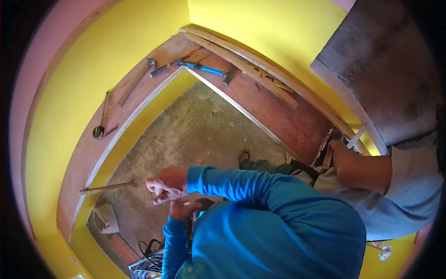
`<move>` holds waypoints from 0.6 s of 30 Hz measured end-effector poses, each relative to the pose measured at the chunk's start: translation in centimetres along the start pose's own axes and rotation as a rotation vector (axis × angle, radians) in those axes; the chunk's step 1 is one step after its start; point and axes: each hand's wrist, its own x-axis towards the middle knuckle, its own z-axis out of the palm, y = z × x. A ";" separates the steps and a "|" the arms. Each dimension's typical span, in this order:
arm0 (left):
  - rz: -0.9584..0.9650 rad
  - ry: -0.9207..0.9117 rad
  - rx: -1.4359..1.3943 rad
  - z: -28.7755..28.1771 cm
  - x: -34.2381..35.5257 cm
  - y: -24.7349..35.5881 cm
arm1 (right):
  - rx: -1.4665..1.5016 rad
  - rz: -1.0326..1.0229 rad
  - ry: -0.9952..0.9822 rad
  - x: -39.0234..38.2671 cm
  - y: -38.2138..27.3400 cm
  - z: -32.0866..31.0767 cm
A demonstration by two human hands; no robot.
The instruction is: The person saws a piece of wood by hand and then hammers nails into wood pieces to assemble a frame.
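Note:
My right hand (169, 182), at the end of a blue sleeve, reaches leftward across the middle over the concrete floor. Its fingers are curled, and a small pale bit shows between them that I cannot make out. Just below it is my left hand (182, 210), partly covered by the right wrist; its fingers are mostly hidden. The two hands are close together, apart from the shelf. A thin wooden stick (109, 187) juts from the shelf edge to the left of them.
On the reddish shelf (83, 174) lie a blue-handled hammer (209, 69), a wooden-handled hammer (134, 83), a tape measure (98, 132) and long boards (251, 69). A co-worker's bare arm (362, 167) reaches to the shelf at right. Dark cables (151, 253) lie at lower left.

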 end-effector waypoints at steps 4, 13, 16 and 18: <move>0.175 0.167 -0.040 -1.0 4.6 -0.7 | 0.055 0.082 0.045 1.4 -0.7 -2.6; 0.352 0.391 -0.372 -10.4 16.8 1.8 | -0.115 0.744 1.175 -4.6 3.8 -5.5; 0.483 0.434 -0.396 -12.7 20.0 3.6 | 0.156 0.914 1.342 -7.5 6.2 -5.1; 0.555 0.393 -0.393 -13.5 21.4 4.7 | 0.738 0.707 1.543 -6.3 6.0 -5.4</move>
